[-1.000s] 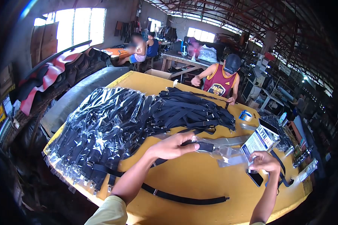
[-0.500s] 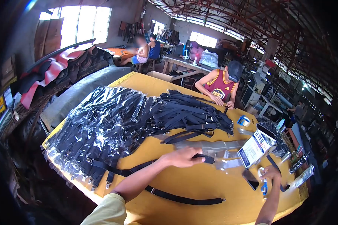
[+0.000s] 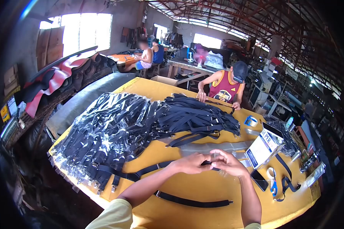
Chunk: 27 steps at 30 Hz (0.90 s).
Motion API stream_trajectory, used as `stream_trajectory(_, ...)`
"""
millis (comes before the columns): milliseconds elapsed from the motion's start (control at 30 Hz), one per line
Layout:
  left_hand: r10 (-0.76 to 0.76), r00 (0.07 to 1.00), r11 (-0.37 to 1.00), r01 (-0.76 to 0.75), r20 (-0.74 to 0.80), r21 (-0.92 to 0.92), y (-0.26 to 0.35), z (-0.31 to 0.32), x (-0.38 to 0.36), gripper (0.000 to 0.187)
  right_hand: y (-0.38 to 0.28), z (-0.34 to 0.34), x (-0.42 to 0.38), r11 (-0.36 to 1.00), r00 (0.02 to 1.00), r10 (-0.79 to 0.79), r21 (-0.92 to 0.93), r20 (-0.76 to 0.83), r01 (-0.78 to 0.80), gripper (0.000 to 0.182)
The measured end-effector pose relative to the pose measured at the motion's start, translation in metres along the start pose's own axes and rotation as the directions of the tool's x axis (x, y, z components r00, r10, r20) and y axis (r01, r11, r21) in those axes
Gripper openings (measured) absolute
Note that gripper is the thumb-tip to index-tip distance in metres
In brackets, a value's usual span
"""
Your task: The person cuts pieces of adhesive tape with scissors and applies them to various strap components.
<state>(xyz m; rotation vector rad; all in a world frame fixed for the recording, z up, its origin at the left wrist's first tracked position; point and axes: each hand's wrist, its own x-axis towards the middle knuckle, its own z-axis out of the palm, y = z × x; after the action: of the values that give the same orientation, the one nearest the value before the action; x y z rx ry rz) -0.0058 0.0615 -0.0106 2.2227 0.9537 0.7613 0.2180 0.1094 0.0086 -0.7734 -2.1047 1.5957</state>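
My left hand (image 3: 192,163) is closed on a black strap end near the middle of the yellow table (image 3: 153,150). Close against it, my right hand (image 3: 226,162) has its fingers curled round the same strap end, with a bit of clear plastic at the fingers. A black suspender strap (image 3: 135,176) runs left from my hands to the plastic-wrapped suspenders (image 3: 107,133). Nearer me lies another strap length (image 3: 195,202). Beyond my hands are unwrapped black suspenders (image 3: 195,114) and flat clear plastic sleeves (image 3: 202,148).
Right of my hands stand a white box (image 3: 262,149), a phone (image 3: 259,180), blue-handled scissors (image 3: 273,187) and a tape roll (image 3: 250,121). A person in a maroon jersey (image 3: 222,89) handles a strap at the far edge. Two people sit further back.
My right hand has left the blue scissors and moved left to meet my left hand at the strap end. The scissors now lie on the table. The co-worker's hands have moved apart.
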Motion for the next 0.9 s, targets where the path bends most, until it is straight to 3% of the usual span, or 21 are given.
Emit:
stream_trajectory(67, -0.045, 0.999, 0.998, 0.045, 0.007, 0.044, -0.001, -0.005, -0.008, 0.041, -0.001, -0.003, 0.005, 1.000, 0.999, 0.015, 0.005, 0.038, -0.015, 0.047)
stream_trajectory(100, -0.053, 0.998, 0.998, 0.054, 0.026, -0.029, -0.003, -0.005, -0.013, 0.043, -0.001, -0.003, 0.007, 0.999, 0.998, 0.038, 0.012, 0.059, -0.038, 0.047)
stream_trajectory(133, -0.057, 0.997, 0.993, 0.062, 0.048, -0.105, -0.005, -0.006, -0.016, 0.044, -0.003, 0.000, 0.006, 0.999, 0.999, 0.027, 0.016, 0.044, -0.027, 0.047)
stream_trajectory(267, -0.076, 0.997, 0.992, 0.074, -0.017, -0.104, -0.012, -0.011, -0.030, 0.040, -0.006, 0.000, 0.001, 0.998, 0.999, 0.053, 0.016, -0.009, -0.053, 0.047)
stream_trajectory(333, -0.159, 0.984, 0.986, 0.163, 0.078, -0.042, -0.020, -0.021, -0.037, 0.038, -0.007, -0.006, -0.002, 0.998, 0.998, 0.063, -0.016, -0.025, -0.063, 0.047)
stream_trajectory(367, -0.157, 0.984, 0.986, 0.161, 0.084, -0.043, -0.028, -0.023, -0.040, 0.038, -0.008, -0.009, -0.004, 0.996, 0.997, 0.071, -0.049, -0.036, -0.073, 0.047)
stream_trajectory(433, -0.098, 0.990, 0.965, 0.121, 0.106, -0.231, -0.033, -0.025, -0.044, 0.037, -0.002, -0.012, -0.001, 0.990, 0.994, 0.106, -0.094, -0.018, -0.107, 0.048)
stream_trajectory(567, -0.111, 0.992, 0.980, 0.119, 0.057, -0.157, -0.015, -0.025, -0.043, 0.035, 0.004, 0.004, 0.012, 0.987, 0.989, 0.133, -0.097, 0.062, -0.127, 0.050)
stream_trajectory(700, -0.121, 0.992, 0.966, 0.127, 0.038, -0.226, -0.013, -0.022, -0.041, 0.036, 0.001, 0.022, 0.027, 0.999, 0.991, -0.036, 0.025, 0.127, 0.033, 0.051)
stream_trajectory(767, -0.091, 0.996, 0.976, 0.093, 0.020, -0.194, -0.026, -0.025, -0.047, 0.038, -0.005, 0.020, 0.024, 1.000, 0.997, -0.021, 0.018, 0.080, 0.020, 0.046)
stream_trajectory(900, -0.157, 0.980, 0.967, 0.178, 0.123, -0.180, -0.047, -0.036, -0.069, 0.037, -0.011, 0.015, 0.022, 0.997, 0.995, -0.009, 0.074, 0.102, 0.002, 0.043)
